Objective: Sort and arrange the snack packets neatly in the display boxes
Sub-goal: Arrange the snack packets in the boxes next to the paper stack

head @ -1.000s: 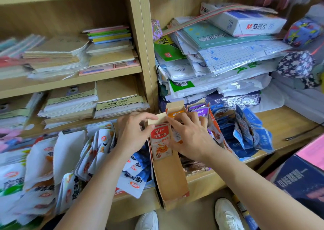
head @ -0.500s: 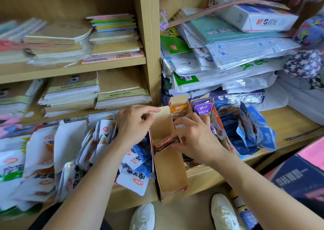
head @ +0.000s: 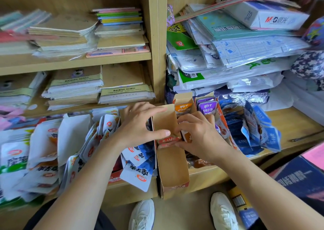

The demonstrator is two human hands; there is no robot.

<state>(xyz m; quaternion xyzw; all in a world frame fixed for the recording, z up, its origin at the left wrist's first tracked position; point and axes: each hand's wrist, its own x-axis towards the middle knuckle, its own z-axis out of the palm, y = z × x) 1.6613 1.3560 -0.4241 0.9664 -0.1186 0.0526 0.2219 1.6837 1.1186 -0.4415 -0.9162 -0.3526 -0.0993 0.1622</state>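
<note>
A brown cardboard display box (head: 172, 168) lies open on the shelf edge. A few red snack packets (head: 168, 140) lie flat across its middle. My left hand (head: 138, 126) grips the box's left wall and back flap, thumb inside touching the packets. My right hand (head: 198, 135) comes in from the right, its fingertips curled down onto the red packets. Behind stand a box of orange packets (head: 183, 107) and a box of purple packets (head: 207, 107).
Loose blue packets (head: 254, 129) are heaped to the right, white-and-blue packets (head: 138, 166) and white packets (head: 43, 142) to the left. Stacks of notebooks (head: 73, 87) and wrapped paper (head: 236, 42) fill the shelves above. My shoes (head: 142, 214) stand below the shelf edge.
The red packet that my right hand held upright has been laid flat into the brown box. My left thumb has moved inside the box onto the packets.
</note>
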